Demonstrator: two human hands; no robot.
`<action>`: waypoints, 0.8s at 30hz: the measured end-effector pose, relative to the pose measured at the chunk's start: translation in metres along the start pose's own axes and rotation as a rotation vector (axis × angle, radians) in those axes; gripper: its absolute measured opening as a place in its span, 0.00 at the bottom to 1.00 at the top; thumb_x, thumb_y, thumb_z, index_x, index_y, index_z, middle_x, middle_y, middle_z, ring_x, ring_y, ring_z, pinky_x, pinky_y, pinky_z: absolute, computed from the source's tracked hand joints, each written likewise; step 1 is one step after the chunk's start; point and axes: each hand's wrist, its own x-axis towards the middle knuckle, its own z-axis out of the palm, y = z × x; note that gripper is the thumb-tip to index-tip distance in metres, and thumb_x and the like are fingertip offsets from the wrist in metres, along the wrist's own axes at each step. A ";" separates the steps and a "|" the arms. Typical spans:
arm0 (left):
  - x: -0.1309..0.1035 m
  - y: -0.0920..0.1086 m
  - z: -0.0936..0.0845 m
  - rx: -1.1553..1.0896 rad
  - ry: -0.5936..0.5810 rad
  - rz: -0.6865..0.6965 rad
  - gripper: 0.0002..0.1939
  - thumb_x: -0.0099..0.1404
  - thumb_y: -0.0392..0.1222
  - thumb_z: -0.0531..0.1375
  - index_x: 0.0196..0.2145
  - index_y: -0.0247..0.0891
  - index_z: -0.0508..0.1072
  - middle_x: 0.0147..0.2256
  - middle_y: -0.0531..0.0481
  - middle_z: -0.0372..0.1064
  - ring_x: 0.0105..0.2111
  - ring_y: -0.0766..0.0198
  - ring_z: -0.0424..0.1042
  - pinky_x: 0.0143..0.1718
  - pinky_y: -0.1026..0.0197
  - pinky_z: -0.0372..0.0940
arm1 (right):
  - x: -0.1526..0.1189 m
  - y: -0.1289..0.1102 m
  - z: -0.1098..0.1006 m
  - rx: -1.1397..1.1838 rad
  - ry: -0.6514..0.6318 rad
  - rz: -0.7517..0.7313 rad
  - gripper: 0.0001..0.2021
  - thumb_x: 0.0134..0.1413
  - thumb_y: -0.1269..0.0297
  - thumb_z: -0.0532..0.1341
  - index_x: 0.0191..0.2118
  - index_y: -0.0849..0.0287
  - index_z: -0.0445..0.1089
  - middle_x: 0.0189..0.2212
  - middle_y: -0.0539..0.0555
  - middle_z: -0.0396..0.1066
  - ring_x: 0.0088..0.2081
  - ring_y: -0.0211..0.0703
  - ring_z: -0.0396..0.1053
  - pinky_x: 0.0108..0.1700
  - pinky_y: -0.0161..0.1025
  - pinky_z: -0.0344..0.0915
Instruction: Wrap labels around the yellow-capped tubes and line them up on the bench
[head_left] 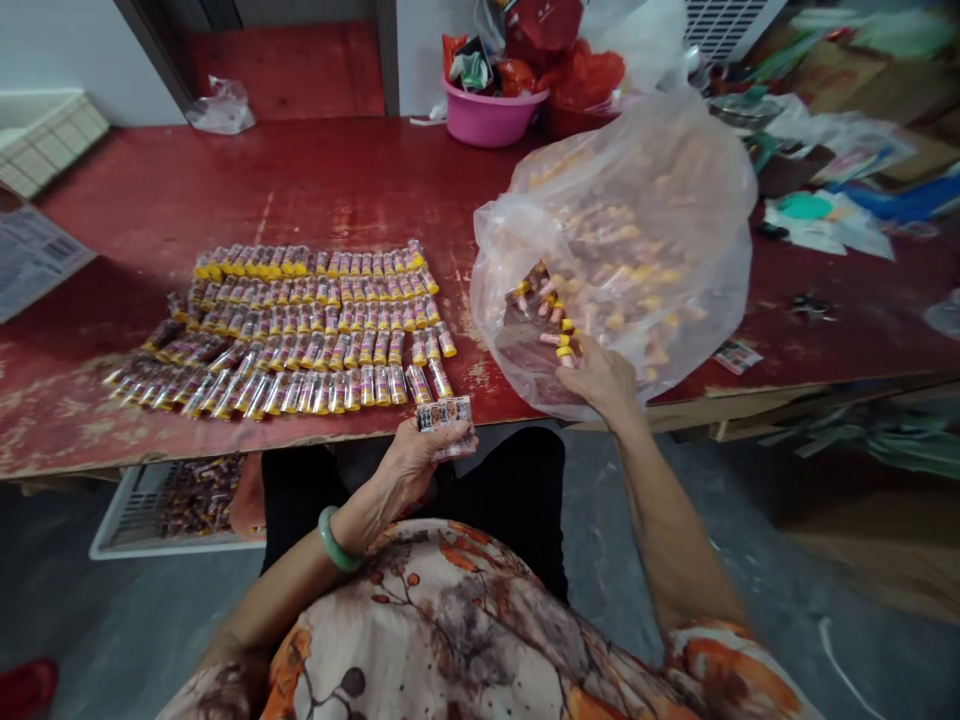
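My left hand (409, 455), a green bangle at its wrist, is closed around a small stack of printed cards (445, 412) at the table's front edge, thumb on top. At the mouth of a big clear plastic bag (697, 170), my right hand (602, 380) has its fingertips closed on a small yellow-capped tube (565, 356). More such tubes show in the bag's opening and through its cloudy film. Left of the bag, several rows of clear yellow-ended tubes (322, 322) lie side by side on the red table (360, 190).
Behind the bag stands a pink basin (491, 115) filled with bags and wrappers. A white crate (120, 525) of tubes sits below the table at left. A printed box (34, 250) lies at the left edge; mixed clutter covers the right.
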 end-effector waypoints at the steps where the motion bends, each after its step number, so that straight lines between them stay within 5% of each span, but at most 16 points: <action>1: 0.001 -0.001 0.001 -0.004 0.001 -0.006 0.17 0.43 0.37 0.74 0.31 0.30 0.75 0.27 0.47 0.74 0.27 0.62 0.75 0.32 0.61 0.72 | -0.010 0.000 -0.004 0.162 0.005 -0.009 0.22 0.43 0.64 0.59 0.48 0.62 0.68 0.32 0.59 0.72 0.34 0.53 0.69 0.35 0.43 0.64; 5: 0.006 -0.004 0.007 -0.057 0.044 -0.027 0.20 0.38 0.36 0.75 0.29 0.31 0.74 0.25 0.52 0.71 0.23 0.66 0.72 0.28 0.62 0.71 | -0.065 -0.025 -0.009 1.030 -0.151 0.017 0.22 0.39 0.59 0.60 0.44 0.57 0.66 0.31 0.52 0.70 0.23 0.37 0.60 0.20 0.31 0.51; 8: 0.006 -0.006 0.011 -0.091 0.095 0.001 0.20 0.36 0.35 0.75 0.28 0.32 0.73 0.24 0.55 0.70 0.22 0.69 0.69 0.26 0.64 0.68 | -0.106 -0.060 0.001 1.478 -0.328 0.090 0.20 0.38 0.63 0.62 0.42 0.57 0.67 0.27 0.50 0.67 0.22 0.34 0.58 0.19 0.29 0.47; 15: -0.001 -0.008 0.010 -0.084 0.011 0.064 0.20 0.39 0.40 0.75 0.29 0.32 0.74 0.27 0.52 0.72 0.25 0.68 0.70 0.30 0.64 0.67 | -0.136 -0.100 0.033 1.379 -0.368 0.134 0.09 0.44 0.62 0.67 0.32 0.58 0.70 0.19 0.45 0.64 0.21 0.33 0.59 0.24 0.31 0.54; 24: -0.004 -0.004 -0.003 0.008 0.013 0.007 0.18 0.44 0.43 0.73 0.33 0.33 0.77 0.31 0.49 0.75 0.28 0.66 0.72 0.29 0.63 0.68 | -0.121 -0.098 0.021 1.293 -0.387 0.078 0.07 0.42 0.61 0.67 0.27 0.59 0.72 0.16 0.45 0.62 0.18 0.33 0.57 0.21 0.32 0.53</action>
